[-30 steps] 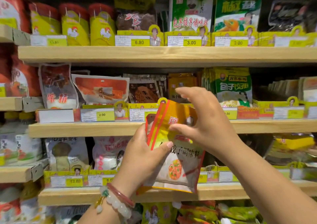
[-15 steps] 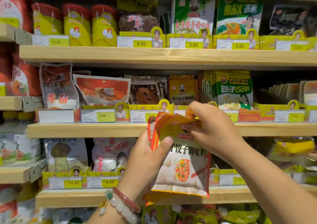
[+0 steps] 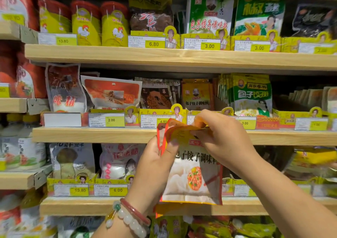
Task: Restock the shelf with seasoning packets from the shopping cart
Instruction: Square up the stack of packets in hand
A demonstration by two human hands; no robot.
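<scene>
I hold a small stack of yellow-and-white seasoning packets [image 3: 193,179] upright in front of the shelves. My left hand [image 3: 155,166] grips the stack's left edge, thumb across the front. My right hand [image 3: 224,137] pinches the top edges and bends them forward and down. Matching yellow packets [image 3: 197,95] stand in a row on the middle wooden shelf [image 3: 91,134], just above and behind my hands. The shopping cart is out of view.
Wooden shelves hold yellow chicken-powder tins [image 3: 85,24], green packets [image 3: 251,95], white bags [image 3: 118,163] and dark pouches [image 3: 156,95]. Yellow price-tag rails [image 3: 114,120] line each shelf front. A shorter shelf unit [image 3: 12,104] juts in at the left.
My right hand came down onto the packet tops and folded them forward. The stack sank a little relative to the shelves, so the yellow packets behind it came into view.
</scene>
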